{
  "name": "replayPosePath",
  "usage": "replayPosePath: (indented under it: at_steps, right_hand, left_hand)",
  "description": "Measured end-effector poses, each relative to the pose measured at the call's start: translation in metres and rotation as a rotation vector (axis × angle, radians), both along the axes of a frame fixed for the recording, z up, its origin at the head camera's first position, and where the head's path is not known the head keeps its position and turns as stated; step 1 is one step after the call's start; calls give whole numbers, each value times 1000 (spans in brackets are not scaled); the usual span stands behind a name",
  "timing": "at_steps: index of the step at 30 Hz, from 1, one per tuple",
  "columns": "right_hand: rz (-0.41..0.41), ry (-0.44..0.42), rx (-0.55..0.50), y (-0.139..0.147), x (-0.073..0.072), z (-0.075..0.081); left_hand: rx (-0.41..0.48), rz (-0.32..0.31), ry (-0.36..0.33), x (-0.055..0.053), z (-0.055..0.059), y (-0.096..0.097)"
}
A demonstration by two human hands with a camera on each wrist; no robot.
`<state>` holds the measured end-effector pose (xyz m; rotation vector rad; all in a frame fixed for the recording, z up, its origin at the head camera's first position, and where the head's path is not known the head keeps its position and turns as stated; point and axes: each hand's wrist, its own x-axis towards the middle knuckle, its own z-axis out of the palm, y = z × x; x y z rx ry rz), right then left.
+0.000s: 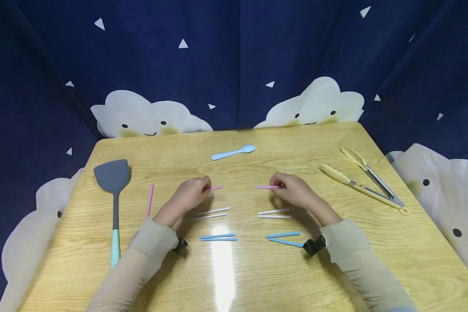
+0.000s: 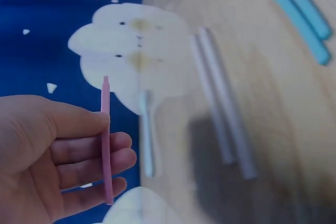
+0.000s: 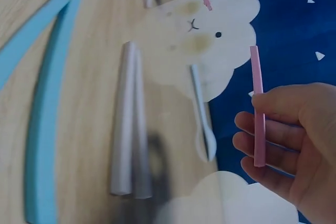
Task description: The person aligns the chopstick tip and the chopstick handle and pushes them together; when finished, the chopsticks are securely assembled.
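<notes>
My left hand (image 1: pixel 191 193) pinches a slim pink stick (image 2: pixel 106 150) between thumb and fingers; one end of it narrows to a small tip. Opposite it, my right hand (image 1: pixel 294 190) pinches another pink stick (image 3: pixel 258 129), flat-ended and held the same way. The two sticks point toward each other in the head view, with a gap between them. Below the left hand lies a pair of white sticks (image 1: pixel 214 211), then a pair of blue sticks (image 1: pixel 218 236). Under the right hand are two more white sticks (image 1: pixel 274 211) and two more blue sticks (image 1: pixel 283 235).
Beside the left forearm lies one more pink stick (image 1: pixel 150 200). A grey spatula (image 1: pixel 112 175) with a mint handle is at the left. At the back sits a light blue spoon (image 1: pixel 248 148). Yellow-tipped tongs (image 1: pixel 337 174) lie spread on the right. A dark blue curtain (image 1: pixel 234 65) hangs behind the table.
</notes>
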<state>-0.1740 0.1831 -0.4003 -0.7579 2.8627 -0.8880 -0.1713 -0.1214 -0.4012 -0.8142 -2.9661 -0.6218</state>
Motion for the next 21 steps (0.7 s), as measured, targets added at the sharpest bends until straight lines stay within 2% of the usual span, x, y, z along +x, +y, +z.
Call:
replayPosePath:
  at_steps: [6,11,17,21]
  right_hand:
    - [-7,43,-38,0,3,12]
    - [-17,74,-80,-1,7,23]
    - [-20,113,-155,-3,10,37]
    - [-26,95,-187,-3,10,42]
  left_hand:
    - [35,-11,122,4,16,2]
    - [90,-25,196,10,31,5]
    - [125,-38,221,15,47,8]
    - [141,-37,237,19,56,10]
